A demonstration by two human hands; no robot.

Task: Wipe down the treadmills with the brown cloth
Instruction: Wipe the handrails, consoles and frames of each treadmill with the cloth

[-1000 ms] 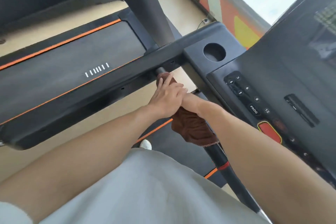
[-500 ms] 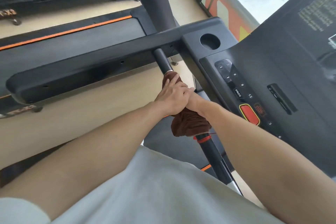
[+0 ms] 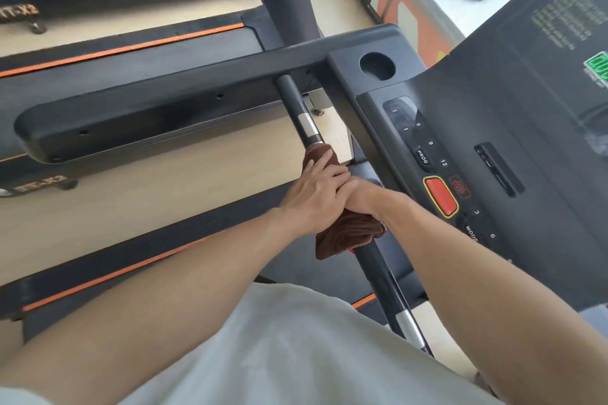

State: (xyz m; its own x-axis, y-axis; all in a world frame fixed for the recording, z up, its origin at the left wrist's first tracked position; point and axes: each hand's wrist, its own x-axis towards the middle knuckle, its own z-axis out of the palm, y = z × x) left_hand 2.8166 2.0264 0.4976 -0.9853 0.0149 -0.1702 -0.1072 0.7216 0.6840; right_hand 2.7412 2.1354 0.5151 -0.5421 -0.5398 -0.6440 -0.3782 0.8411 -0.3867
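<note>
The brown cloth (image 3: 348, 235) is wrapped around the treadmill's black handlebar (image 3: 297, 108), which runs from the console arm down toward me. My left hand (image 3: 316, 196) lies on top of the cloth with its fingers curled over it and the bar. My right hand (image 3: 360, 197) is mostly hidden under the left; it grips the cloth and bar from the right side. A silver sensor band (image 3: 309, 125) on the bar shows just above the cloth.
The treadmill console (image 3: 493, 128) with buttons, a red stop button (image 3: 440, 197) and a cup hole (image 3: 377, 66) is on the right. The long black side arm (image 3: 158, 108) crosses on the left. Another treadmill deck (image 3: 131, 56) lies beyond. A window is at the top right.
Both hands and the cloth have slid down the handlebar toward me, uncovering the upper bar and its silver band. The camera has tilted, showing more of the console.
</note>
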